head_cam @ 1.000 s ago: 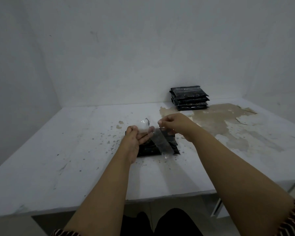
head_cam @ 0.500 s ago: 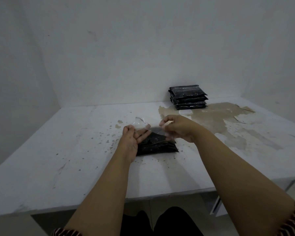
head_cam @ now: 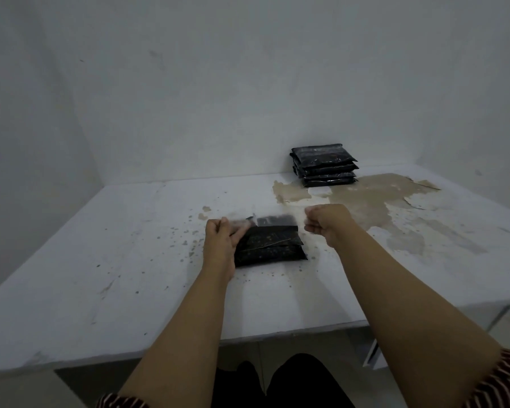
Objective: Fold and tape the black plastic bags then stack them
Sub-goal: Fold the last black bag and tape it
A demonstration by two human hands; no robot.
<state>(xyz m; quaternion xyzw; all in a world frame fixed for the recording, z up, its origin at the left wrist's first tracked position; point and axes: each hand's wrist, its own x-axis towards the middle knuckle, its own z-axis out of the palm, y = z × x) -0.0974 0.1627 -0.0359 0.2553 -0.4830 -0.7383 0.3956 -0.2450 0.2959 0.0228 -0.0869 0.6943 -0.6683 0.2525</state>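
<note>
Tape (head_cam: 273, 220) looks stretched between both hands, left hand (head_cam: 221, 234) and right hand (head_cam: 326, 223) each curled in a pinching grip, over the folded bag (head_cam: 270, 247) mid-table, stack (head_cam: 324, 166) parked at 1 o'clock.

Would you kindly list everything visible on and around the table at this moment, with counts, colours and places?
folded bag: one, black, near middle of the table, between the two hands.
tape strip: one, clear, stretched over the folded bag's far edge; its right end is too blurred to follow.
stack of bags: about four, black, far side of the table against the wall.
table: one, white, speckled, with a brown patch of peeled paint on the right.
wall: white, behind and to both sides.
left hand: one, pinches the tape's left end at the bag's left edge.
right hand: one, fingers curled, just right of the bag.
sleeves: striped red and white, bottom edge.
</note>
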